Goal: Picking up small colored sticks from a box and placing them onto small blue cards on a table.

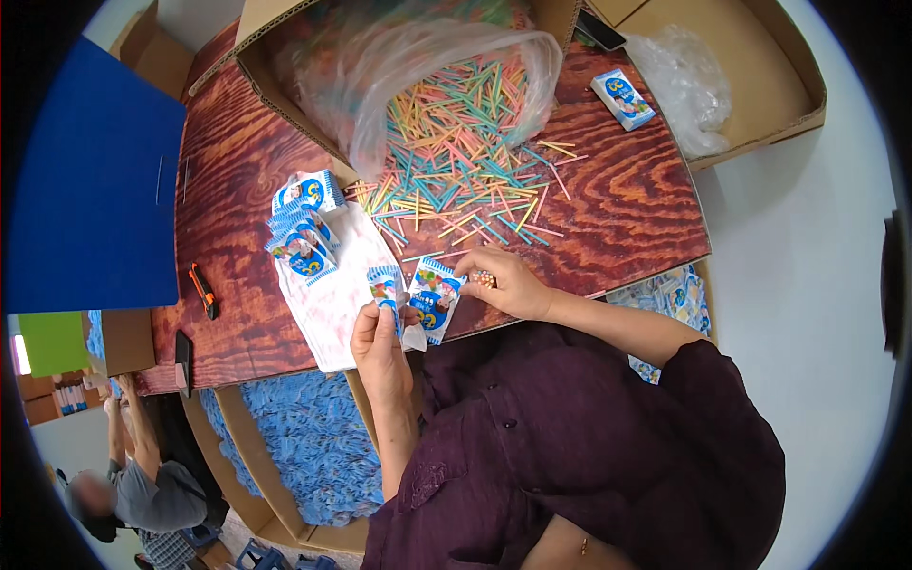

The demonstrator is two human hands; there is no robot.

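Note:
Upright between the fingers of my left hand (378, 344) is a small blue-and-white printed packet (384, 283). Right beside it stands a second blue-and-white packet (435, 302), its edge touched by the fingertips of my right hand (511, 285). My right hand is closed round a bundle of thin pastel sticks (484, 279), whose round ends show below the fingers. Under my left hand lies a white cloth (328, 309) with pinkish stains. A stack of similar packets (304, 242) rests on that cloth. Which hand bears the second packet's weight I cannot tell.
Loose pastel sticks (456, 142) spill from a clear plastic bag (366, 104) in a cardboard box (275, 100). One packet (624, 99) lies far right. A box cutter (203, 291) and phone (183, 361) lie left. Below is a carton of blue wrappers (309, 446). A person (157, 494) works left.

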